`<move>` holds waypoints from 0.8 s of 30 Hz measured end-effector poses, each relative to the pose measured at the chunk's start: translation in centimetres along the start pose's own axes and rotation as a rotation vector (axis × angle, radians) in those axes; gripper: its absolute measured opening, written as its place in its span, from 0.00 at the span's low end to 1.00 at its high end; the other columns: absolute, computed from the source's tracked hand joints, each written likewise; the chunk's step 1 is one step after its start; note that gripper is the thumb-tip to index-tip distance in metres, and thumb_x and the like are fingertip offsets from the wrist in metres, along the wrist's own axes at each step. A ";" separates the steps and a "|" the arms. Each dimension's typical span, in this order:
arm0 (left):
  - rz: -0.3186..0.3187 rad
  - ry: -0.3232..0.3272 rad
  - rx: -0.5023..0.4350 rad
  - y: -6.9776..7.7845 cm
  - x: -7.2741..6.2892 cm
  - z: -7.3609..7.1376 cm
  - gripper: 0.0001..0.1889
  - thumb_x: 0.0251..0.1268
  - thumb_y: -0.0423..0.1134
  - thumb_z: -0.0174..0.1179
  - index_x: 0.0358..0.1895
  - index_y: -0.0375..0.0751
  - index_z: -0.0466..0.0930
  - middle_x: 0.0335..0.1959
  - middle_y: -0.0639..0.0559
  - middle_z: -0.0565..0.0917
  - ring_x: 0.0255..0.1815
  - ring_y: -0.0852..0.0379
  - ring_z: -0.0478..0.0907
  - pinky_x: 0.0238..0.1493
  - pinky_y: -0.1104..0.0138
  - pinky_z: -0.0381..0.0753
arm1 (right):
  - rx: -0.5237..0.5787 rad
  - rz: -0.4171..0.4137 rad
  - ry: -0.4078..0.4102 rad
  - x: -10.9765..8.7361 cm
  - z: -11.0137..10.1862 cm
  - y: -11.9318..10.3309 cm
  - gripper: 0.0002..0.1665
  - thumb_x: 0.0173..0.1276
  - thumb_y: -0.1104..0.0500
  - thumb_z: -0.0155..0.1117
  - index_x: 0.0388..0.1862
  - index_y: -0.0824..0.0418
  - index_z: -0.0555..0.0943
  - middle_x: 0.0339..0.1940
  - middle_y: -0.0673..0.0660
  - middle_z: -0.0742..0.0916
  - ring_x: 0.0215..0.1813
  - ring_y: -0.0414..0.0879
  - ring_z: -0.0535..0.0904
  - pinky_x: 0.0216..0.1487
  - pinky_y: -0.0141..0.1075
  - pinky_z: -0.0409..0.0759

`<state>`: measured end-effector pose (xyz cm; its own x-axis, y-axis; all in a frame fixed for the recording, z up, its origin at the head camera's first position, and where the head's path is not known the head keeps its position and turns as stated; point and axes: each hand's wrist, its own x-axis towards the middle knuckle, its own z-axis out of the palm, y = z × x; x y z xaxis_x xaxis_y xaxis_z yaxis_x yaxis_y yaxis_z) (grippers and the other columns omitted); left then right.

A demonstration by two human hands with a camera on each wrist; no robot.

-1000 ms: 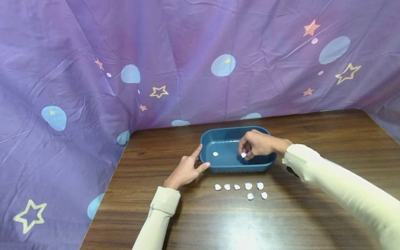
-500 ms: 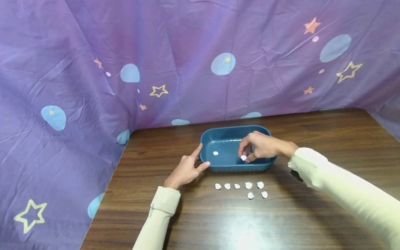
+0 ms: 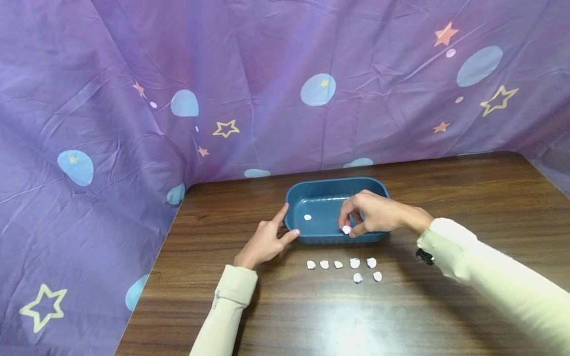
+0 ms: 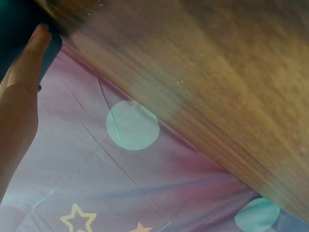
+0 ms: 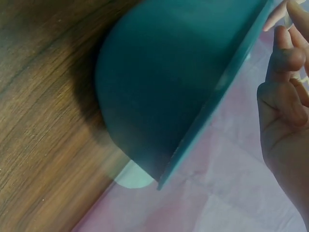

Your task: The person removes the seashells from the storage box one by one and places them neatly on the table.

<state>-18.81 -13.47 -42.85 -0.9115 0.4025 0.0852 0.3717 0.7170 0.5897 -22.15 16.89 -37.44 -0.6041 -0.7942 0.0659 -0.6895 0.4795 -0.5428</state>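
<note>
In the head view, a blue rectangular dish (image 3: pixel 327 238) with rounded corners stands on the table. My left hand (image 3: pixel 263 243) rests against its left end, forefinger along the side and thumb tip on the front rim; the left wrist view shows a finger (image 4: pixel 34 53) lying along the dish's edge. Thumb and fingers of my right hand (image 3: pixel 374 211) pinch a small white pebble-like piece (image 3: pixel 346 230) close to the inner side of the front rim. Another white piece (image 3: pixel 308 217) lies on the dish's floor to the left. The right hand hides the dish's right part.
Several similar white pieces (image 3: pixel 338 265) lie in front of the dish, most in a row, with two nearer the person. A purple curtain (image 3: pixel 267 99) with stars and ovals hangs behind and left of the wooden table (image 3: pixel 445 183). A dark object (image 3: pixel 425 256) shows beneath the right cuff.
My right hand has moved toward the dish's front rim, bringing the pinched white piece nearer the person. The left hand stays in place on the dish.
</note>
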 end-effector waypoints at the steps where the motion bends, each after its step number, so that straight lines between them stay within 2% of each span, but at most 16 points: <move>1: -0.003 0.000 -0.002 0.0 0.0 0.0 0.42 0.72 0.52 0.60 0.80 0.38 0.51 0.64 0.39 0.81 0.68 0.47 0.77 0.73 0.54 0.74 | 0.000 -0.001 0.003 -0.1 0.0 -0.2 0.14 0.51 0.64 0.79 0.34 0.47 0.88 0.30 0.40 0.87 0.27 0.30 0.76 0.33 0.28 0.78; 7: -0.019 0.000 -0.014 0.0 0.1 0.1 0.42 0.72 0.52 0.60 0.81 0.40 0.51 0.64 0.40 0.80 0.69 0.48 0.76 0.74 0.54 0.72 | -0.009 -0.016 0.015 -0.5 0.5 -1.1 0.12 0.52 0.64 0.79 0.34 0.50 0.88 0.28 0.41 0.84 0.23 0.29 0.70 0.28 0.26 0.73; 17: -0.025 -0.002 -0.009 0.0 0.0 0.1 0.42 0.72 0.52 0.59 0.81 0.41 0.50 0.65 0.40 0.80 0.69 0.47 0.76 0.75 0.54 0.71 | -0.013 -0.024 0.035 -1.0 1.4 -2.2 0.14 0.50 0.62 0.80 0.32 0.45 0.87 0.28 0.39 0.84 0.21 0.28 0.68 0.26 0.25 0.71; 24: -0.006 0.006 -0.011 0.0 -0.1 0.1 0.41 0.73 0.52 0.59 0.80 0.38 0.51 0.64 0.39 0.81 0.68 0.47 0.77 0.73 0.53 0.73 | -0.002 -0.086 0.033 -1.1 2.4 -2.7 0.13 0.51 0.63 0.80 0.31 0.48 0.86 0.28 0.41 0.84 0.22 0.27 0.67 0.24 0.24 0.70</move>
<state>-18.72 -13.43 -42.91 -0.9147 0.3948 0.0861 0.3642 0.7132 0.5989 -18.71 15.58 -38.02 -0.5557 -0.8196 0.1395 -0.7400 0.4111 -0.5324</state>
